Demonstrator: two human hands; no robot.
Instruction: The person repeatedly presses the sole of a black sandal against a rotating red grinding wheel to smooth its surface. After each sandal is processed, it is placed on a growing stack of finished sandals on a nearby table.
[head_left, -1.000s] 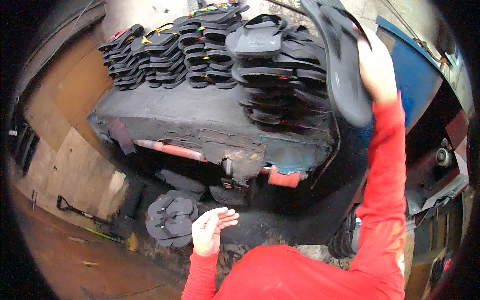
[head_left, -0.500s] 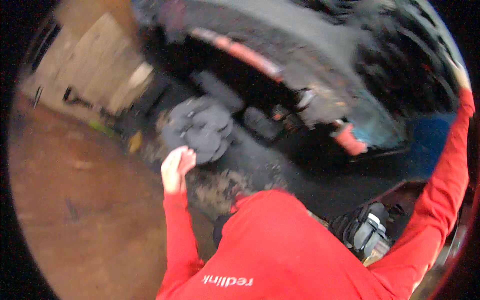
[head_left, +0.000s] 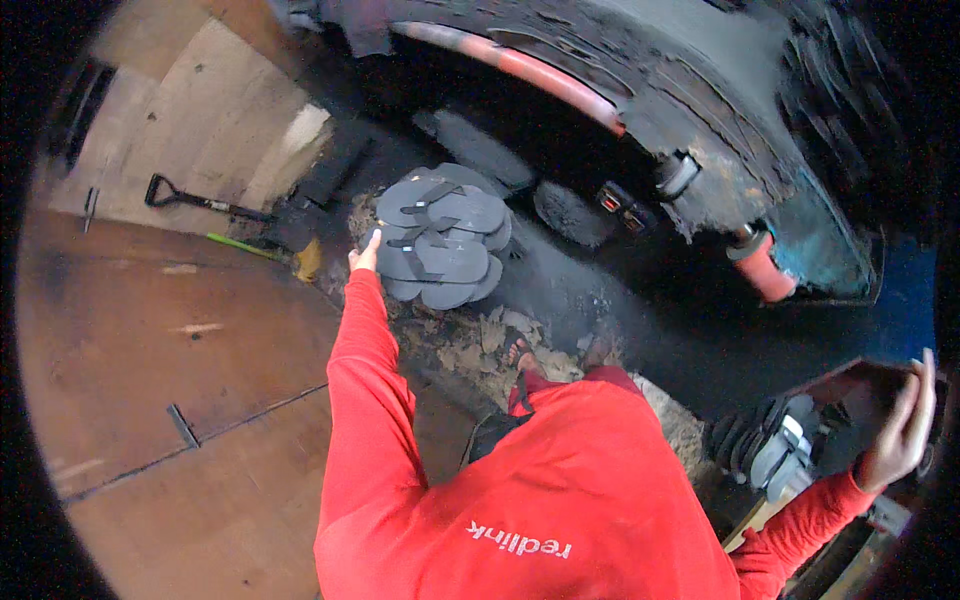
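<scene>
A pile of dark grey flip-flops (head_left: pixel 455 255) with black straps is ahead of me, left of centre. At the pile's left edge is my left hand (head_left: pixel 367 252), its thumb pointing up. Its other fingers are mostly hidden, so whether they grip a flip-flop cannot be told. Far out to the right, my right hand (head_left: pixel 905 425) is raised with straight fingers and nothing in it. Below and left of that hand lies another group of grey and black flip-flops (head_left: pixel 780 450).
A soot-dark machine with a curved red-and-white bar (head_left: pixel 520 70) and a red cylindrical grip (head_left: pixel 765 268) spans the far side. On the left are brown floor panels (head_left: pixel 200 390), a black-handled tool (head_left: pixel 205 200) and a small broom (head_left: pixel 305 260). My feet stand on crumbled debris (head_left: pixel 490 340).
My right hand has come down from the machine's far-right edge towards me. My left hand has moved forward along the pile's left side. The view has shifted and sharpened.
</scene>
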